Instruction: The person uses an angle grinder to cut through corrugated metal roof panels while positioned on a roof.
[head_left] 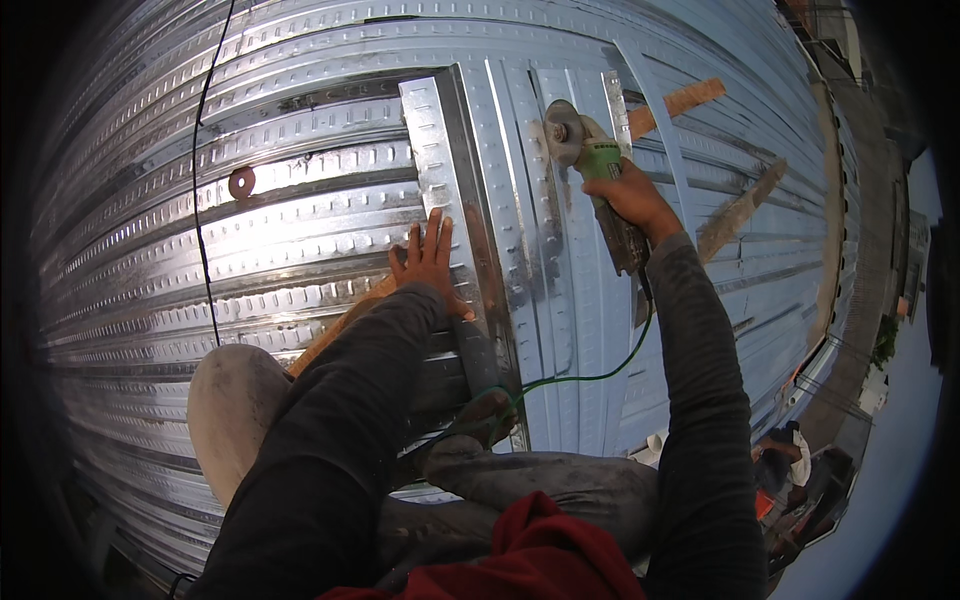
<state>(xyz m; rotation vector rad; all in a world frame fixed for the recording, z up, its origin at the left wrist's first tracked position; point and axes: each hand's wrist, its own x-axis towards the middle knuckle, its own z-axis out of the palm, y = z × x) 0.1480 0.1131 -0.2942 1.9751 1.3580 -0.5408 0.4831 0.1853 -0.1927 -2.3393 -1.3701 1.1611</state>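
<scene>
My right hand [632, 203] is wrapped round the body of a green angle grinder [600, 160]. Its disc [564, 132] points away from me, above the ribbed metal sheets; whether it spins or touches the metal I cannot tell. From the grinder's rear a green cord [590, 377] curves back toward my feet. My left hand [428, 262] lies flat with fingers spread on a narrow strip of shiny sheet metal [430, 140]. Beside that strip runs a dark gap or channel [466, 150] between the sheets.
Ribbed metal decking [310, 215] spreads all around. A loose round disc [242, 182] lies at left, near a black cable [203, 130]. Wooden boards [740, 210] lie at right, close to the deck's edge [832, 230]. Beyond it, lower right, a person [785, 455] is visible.
</scene>
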